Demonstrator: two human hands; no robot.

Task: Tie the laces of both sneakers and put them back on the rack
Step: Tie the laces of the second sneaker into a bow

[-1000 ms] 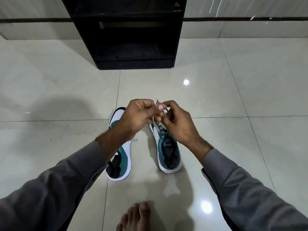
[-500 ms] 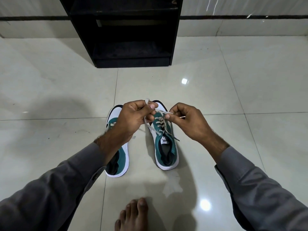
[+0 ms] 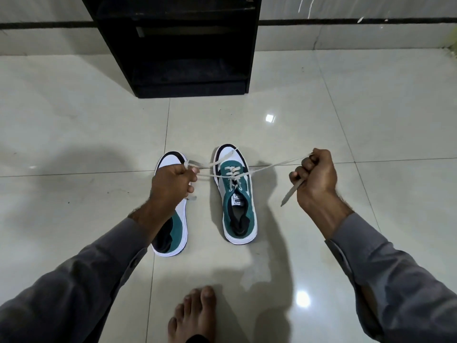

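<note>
Two sneakers sit side by side on the tiled floor point(image 3: 321, 115), toes toward the black rack point(image 3: 173, 45), which stands well apart beyond them, so neither is put back yet. Work is on the right sneaker point(image 3: 238, 201): its white laces point(image 3: 272, 165) are drawn out sideways to both hands and cross over the eyelets, so I judge a knot or bow is being pulled tight, not finished. The left sneaker point(image 3: 173, 229) is partly hidden under the left forearm (cannot tell whether its laces are tied). Left to do, by my read: finish this bow, deal with the other shoe if needed, then carry both to the rack. Left hand point(image 3: 170, 184): grip curled, pinching lace strands at the fingertips just above the left sneaker's toe. Right hand point(image 3: 315, 177): grip closed into a fist round the other lace, whose loose tip pokes out below. A bare foot point(image 3: 193, 315) shows at the bottom edge.
</note>
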